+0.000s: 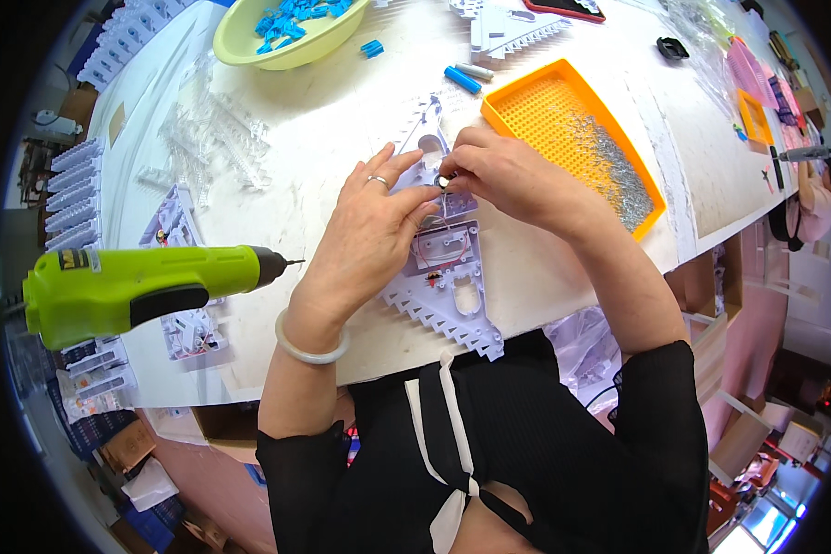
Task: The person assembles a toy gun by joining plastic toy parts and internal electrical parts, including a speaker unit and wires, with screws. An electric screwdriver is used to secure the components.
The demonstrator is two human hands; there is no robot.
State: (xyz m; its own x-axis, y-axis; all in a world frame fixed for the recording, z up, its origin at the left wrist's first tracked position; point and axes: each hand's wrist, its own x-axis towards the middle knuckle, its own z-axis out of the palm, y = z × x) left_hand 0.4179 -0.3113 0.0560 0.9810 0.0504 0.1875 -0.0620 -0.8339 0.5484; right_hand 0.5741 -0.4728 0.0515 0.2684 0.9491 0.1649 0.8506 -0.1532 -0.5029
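Observation:
A lavender plastic housing [482, 319] with a toothed lower edge lies on the table in front of me, with thin wires and an open compartment in its middle. My left hand [365, 217] steadies the housing, fingers bent over its upper left part. Its index fingertip reaches a small round silver-and-dark part [444, 183]. Thumb and fingers of my right hand [512, 175] are closed on that small part from the other side. The fingers hide some of the part and of the housing beneath.
A green electric screwdriver [148, 291] hangs at the left. An orange tray [657, 198] of screws lies right. At the back stands a yellow-green bowl [291, 57] of blue pieces. Clear plastic strips [214, 129] and more lavender housings [194, 337] lie left. A person [814, 208] is far right.

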